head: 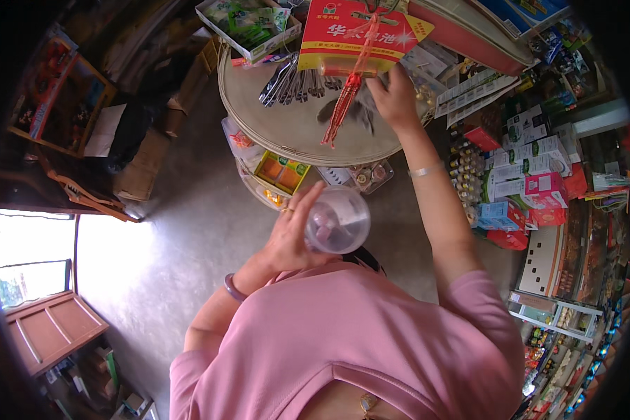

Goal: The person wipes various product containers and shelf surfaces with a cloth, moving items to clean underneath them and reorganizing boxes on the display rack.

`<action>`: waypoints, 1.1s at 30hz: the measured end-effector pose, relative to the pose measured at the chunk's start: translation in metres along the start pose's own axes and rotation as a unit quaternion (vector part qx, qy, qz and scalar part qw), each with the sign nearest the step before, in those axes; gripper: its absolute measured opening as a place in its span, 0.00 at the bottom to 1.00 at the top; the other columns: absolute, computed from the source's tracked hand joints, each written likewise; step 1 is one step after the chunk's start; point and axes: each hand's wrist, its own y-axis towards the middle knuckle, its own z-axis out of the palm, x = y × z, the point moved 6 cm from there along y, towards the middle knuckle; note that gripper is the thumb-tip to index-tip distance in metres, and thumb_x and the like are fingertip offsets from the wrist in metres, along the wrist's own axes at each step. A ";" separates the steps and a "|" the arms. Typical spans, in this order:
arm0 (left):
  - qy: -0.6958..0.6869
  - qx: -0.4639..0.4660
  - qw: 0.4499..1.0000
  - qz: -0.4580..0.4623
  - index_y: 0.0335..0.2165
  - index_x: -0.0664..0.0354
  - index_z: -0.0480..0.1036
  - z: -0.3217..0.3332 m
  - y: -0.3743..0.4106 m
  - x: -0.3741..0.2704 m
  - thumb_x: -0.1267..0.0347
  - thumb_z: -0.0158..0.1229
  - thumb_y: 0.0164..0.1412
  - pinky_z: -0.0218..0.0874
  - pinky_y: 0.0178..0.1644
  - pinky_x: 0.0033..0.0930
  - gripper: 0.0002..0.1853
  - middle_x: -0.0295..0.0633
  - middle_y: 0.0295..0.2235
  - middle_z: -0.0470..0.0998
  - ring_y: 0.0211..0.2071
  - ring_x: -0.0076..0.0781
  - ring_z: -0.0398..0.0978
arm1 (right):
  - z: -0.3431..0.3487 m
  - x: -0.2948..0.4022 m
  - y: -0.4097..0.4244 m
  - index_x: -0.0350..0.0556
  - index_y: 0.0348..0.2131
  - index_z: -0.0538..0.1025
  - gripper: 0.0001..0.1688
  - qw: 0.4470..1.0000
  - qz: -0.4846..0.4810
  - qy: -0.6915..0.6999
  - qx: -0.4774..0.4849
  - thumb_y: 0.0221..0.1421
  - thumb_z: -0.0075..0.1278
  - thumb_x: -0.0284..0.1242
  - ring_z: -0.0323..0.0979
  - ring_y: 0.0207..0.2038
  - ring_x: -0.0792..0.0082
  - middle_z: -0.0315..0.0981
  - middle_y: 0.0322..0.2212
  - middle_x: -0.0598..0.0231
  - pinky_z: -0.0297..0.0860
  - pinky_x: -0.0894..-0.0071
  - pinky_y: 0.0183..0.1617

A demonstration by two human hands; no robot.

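Observation:
Close to my chest, my left hand (294,233) is wrapped around a clear plastic tub (346,207). A few pinkish pieces (323,226) show through its wall. My right arm stretches out over a round tiered rack shelf (289,126). There my right hand (396,100) is beside a red and yellow battery card (346,42), its fingertips partly hidden. Left of that hand hangs a red cord tassel (346,105). Dark, blurred items (354,113) lie on the shelf near the fingers; whether the hand holds any is unclear. Several metal nail clippers (299,84) lie further left.
A white-edged box of green packets (254,26) sits at the shelf's far left. Below, a lower tier holds a yellow box (282,172) and a clear box (371,176). Stacked cartons (530,163) line the right side. Cardboard boxes (142,163) stand left.

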 end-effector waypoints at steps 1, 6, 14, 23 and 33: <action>0.011 -0.012 1.000 -0.016 0.58 0.61 0.46 -0.006 -0.005 0.003 0.64 0.72 0.27 0.51 0.56 0.50 0.60 0.56 0.53 0.59 0.53 0.55 0.58 | 0.023 -0.028 0.006 0.46 0.45 0.69 0.23 0.995 0.030 -0.062 0.071 0.48 0.50 0.32 0.67 0.44 0.50 0.66 0.44 0.50 0.65 0.58 0.46; 0.057 -0.114 0.987 -0.094 0.58 0.63 0.46 -0.023 -0.031 0.021 0.64 0.73 0.24 0.53 0.55 0.48 0.62 0.54 0.51 0.61 0.52 0.56 0.59 | 0.119 -0.113 -0.045 0.61 0.52 0.65 0.28 0.866 -0.004 -0.362 0.346 0.49 0.46 0.36 0.57 0.53 0.45 0.55 0.55 0.61 0.58 0.49 0.55; 0.113 -0.268 0.932 -0.217 0.59 0.63 0.43 -0.009 -0.071 0.029 0.62 0.73 0.24 0.54 0.53 0.45 0.65 0.51 0.52 0.60 0.52 0.48 0.61 | 0.126 -0.217 0.032 0.58 0.55 0.62 0.28 0.911 0.103 -0.264 0.299 0.53 0.39 0.31 0.53 0.55 0.42 0.56 0.54 0.59 0.55 0.49 0.56; 0.035 -0.354 0.904 -0.235 0.60 0.62 0.42 -0.013 -0.077 0.037 0.65 0.72 0.26 0.56 0.54 0.40 0.64 0.48 0.52 0.59 0.51 0.42 0.62 | 0.071 -0.159 -0.065 0.44 0.51 0.65 0.30 0.887 -0.108 -0.261 0.364 0.45 0.46 0.25 0.60 0.46 0.54 0.65 0.45 0.54 0.58 0.59 0.52; 0.054 -0.374 0.885 -0.271 0.60 0.60 0.43 -0.025 -0.109 0.037 0.62 0.72 0.23 0.54 0.56 0.41 0.65 0.48 0.52 0.59 0.52 0.42 0.60 | 0.144 -0.065 0.047 0.47 0.49 0.66 0.21 0.949 -0.078 -0.170 0.252 0.55 0.37 0.29 0.61 0.51 0.57 0.62 0.50 0.56 0.57 0.56 0.54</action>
